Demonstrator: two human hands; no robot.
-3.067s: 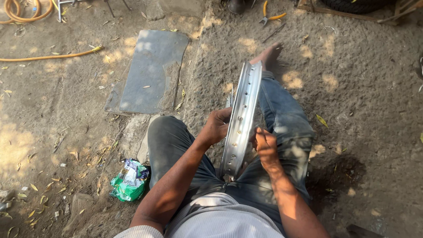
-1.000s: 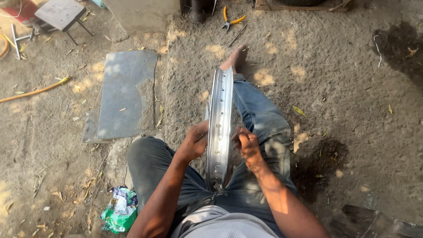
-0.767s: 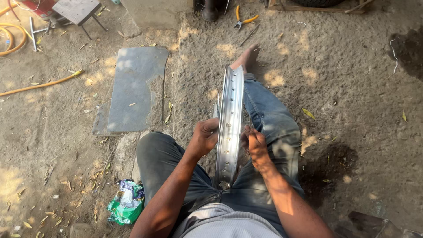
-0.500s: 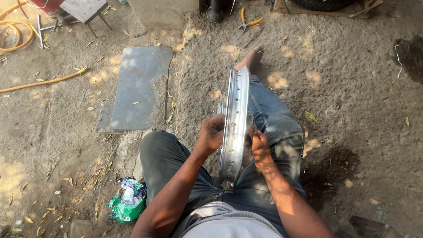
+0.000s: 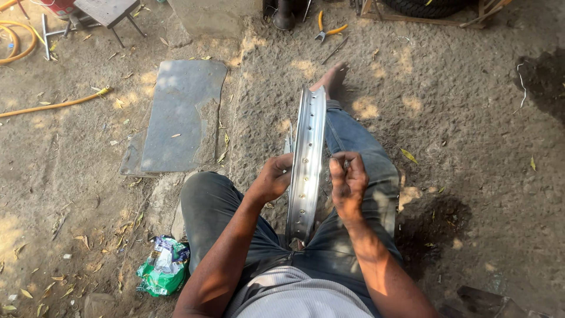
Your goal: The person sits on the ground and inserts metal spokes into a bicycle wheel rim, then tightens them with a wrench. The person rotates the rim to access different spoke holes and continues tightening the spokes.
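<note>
A silver metal wheel rim (image 5: 309,147) with spoke holes stands upright on edge between my legs, running from my lap toward my bare foot (image 5: 333,78). My left hand (image 5: 273,176) grips the rim's left side about halfway along. Just off the rim's right side, my right hand (image 5: 348,181) has its fingers curled and pinched on a small metal piece that is too small to identify. I sit on the ground in dark jeans.
A grey flat slab (image 5: 179,115) lies on the dirt to the left. A crumpled green packet (image 5: 165,274) lies by my left knee. Yellow-handled pliers (image 5: 326,29) and a boot sit at the top, a yellow hose (image 5: 53,106) and a small stool (image 5: 109,12) at the upper left.
The view has shifted slightly. Both hands stay at the rim; my right hand has lifted a little off the rim's side with its fingers pinched.
</note>
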